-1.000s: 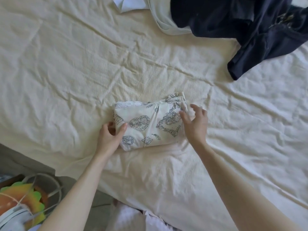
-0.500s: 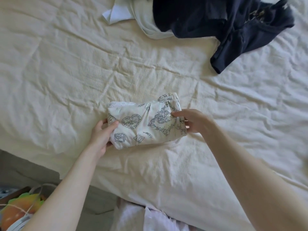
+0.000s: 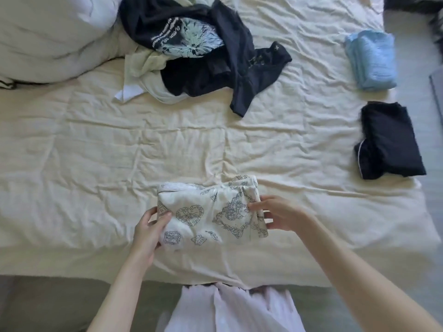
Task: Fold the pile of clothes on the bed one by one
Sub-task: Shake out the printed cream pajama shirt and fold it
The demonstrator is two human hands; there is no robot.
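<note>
The printed garment (image 3: 211,214) lies folded on the bed (image 3: 96,164), near the front edge, just before me. Its long axis runs left to right, so one short end points to each hand. My left hand (image 3: 148,233) is at the left end; the thumb lies on top of the cloth and the other fingers go under it, so it pinches that end. My right hand (image 3: 280,213) is at the right end, fingers curled around the edge, and it grips the layers there. Both hands are equally near.

I judge that this piece is finished and the next move is to carry it to the right, where a blue folded piece (image 3: 370,59) and a black folded piece (image 3: 390,140) lie well apart from it. The unfolded pile (image 3: 203,51) waits at the far side.
</note>
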